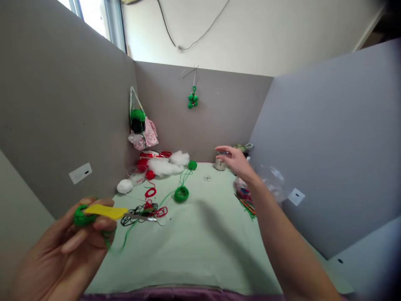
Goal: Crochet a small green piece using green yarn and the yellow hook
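My left hand (67,246) is raised at the lower left, shut on a small green crocheted piece (80,217) and a crochet hook with a yellow handle (106,211), whose metal shaft points right. A green yarn strand trails down from that hand. My right hand (235,161) is stretched far out to the back right, fingers spread and holding nothing, close to a small jar (220,164) near the back wall.
On the pale green tabletop (200,242) lie a green yarn coil (181,194), a red and dark thread tangle (147,209), white stuffing (166,165), a glass bowl (137,173), and pens (247,207) at right. Grey partition walls enclose three sides; green balls (193,99) hang at the back.
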The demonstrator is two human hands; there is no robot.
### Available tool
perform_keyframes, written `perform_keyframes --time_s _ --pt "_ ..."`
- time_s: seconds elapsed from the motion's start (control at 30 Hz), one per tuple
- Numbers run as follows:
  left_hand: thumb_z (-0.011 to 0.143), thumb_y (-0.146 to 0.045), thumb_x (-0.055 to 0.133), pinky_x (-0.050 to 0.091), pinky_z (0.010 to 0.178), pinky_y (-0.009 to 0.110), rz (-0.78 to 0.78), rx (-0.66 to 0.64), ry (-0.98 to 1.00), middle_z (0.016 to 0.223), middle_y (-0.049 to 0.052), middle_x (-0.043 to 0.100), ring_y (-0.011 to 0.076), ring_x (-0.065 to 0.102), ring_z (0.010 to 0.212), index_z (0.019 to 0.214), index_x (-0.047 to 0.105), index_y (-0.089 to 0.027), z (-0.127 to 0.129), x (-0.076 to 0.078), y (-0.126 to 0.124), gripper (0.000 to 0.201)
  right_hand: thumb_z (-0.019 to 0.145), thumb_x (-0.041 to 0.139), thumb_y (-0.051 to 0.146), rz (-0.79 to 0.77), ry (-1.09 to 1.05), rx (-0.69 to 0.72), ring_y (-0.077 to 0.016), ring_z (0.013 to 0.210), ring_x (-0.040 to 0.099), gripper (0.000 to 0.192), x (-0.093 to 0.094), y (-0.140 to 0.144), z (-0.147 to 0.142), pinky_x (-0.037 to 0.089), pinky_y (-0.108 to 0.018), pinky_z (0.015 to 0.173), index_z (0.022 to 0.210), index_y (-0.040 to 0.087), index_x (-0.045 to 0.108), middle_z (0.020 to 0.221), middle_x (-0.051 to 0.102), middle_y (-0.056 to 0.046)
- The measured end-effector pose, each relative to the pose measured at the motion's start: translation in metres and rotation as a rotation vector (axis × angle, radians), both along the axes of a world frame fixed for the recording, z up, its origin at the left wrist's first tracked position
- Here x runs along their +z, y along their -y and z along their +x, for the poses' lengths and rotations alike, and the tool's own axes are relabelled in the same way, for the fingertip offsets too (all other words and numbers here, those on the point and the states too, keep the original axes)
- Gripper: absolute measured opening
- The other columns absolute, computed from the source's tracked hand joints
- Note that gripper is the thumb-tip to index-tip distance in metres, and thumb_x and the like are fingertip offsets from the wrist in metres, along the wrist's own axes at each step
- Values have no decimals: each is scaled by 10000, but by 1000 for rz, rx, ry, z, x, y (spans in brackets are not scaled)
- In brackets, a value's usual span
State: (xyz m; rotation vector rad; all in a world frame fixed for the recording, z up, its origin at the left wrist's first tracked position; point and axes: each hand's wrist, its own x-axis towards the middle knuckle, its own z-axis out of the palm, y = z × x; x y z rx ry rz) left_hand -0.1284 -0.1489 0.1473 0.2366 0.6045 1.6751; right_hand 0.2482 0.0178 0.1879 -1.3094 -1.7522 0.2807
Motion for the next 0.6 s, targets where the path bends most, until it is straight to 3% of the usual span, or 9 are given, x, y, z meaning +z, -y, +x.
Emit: perform_keyframes --time_s 0.1,0.17,0.23,0.27,0.37,0.47,0.6 --pt "966 -42 491 624 524 190 -121 -55 28 860 56 734 118 676 584 937 716 -169 37 1 4 260 916 623 138 64 41 29 -227 1031 714 373 -26 68 -13 559 -453 1024 1256 248 730 1335 692 -108" --pt "978 -40 489 627 547 219 -228 -173 3 785 48 705 94 615 506 897 715 -137 67 -5 1 259 957 666 209 27 20 201 -214 995 713 444 -54 114 -33 587 -418 967 1389 310 656 1232 718 -78" --pt "941 -29 581 626 598 249 -199 -360 -13 768 15 692 64 537 457 868 712 -139 96 -17 -4 186 950 742 296 -23 -125 356 -199 925 716 523 -81 150 -54 617 -364 859 1452 348 605 1156 722 -59" --pt "912 -46 660 625 638 253 -144 -444 -15 773 1 689 54 525 459 846 712 -138 109 -26 -8 124 959 742 330 -3 -205 364 -193 884 706 501 -92 162 -63 615 -349 816 1443 351 618 1106 718 -52" --pt "829 -177 851 572 694 228 56 -624 -65 754 -28 655 71 577 552 807 701 -158 135 -49 -19 154 1039 625 317 134 -389 230 -171 785 664 260 -112 179 -80 569 -302 703 1268 325 747 909 688 -31" --pt "835 -262 869 504 684 210 160 -735 -184 730 -22 653 90 599 613 795 702 -168 147 -60 -28 195 1071 557 270 198 -506 98 -153 725 631 245 -117 177 -82 542 -280 667 1129 304 793 798 655 -12" --pt "872 -284 829 510 813 247 225 -778 -261 830 19 711 132 655 757 896 782 -165 148 -63 -32 131 988 704 246 202 -555 82 -153 760 648 109 -117 172 -78 546 -252 651 1021 305 789 835 689 -4"
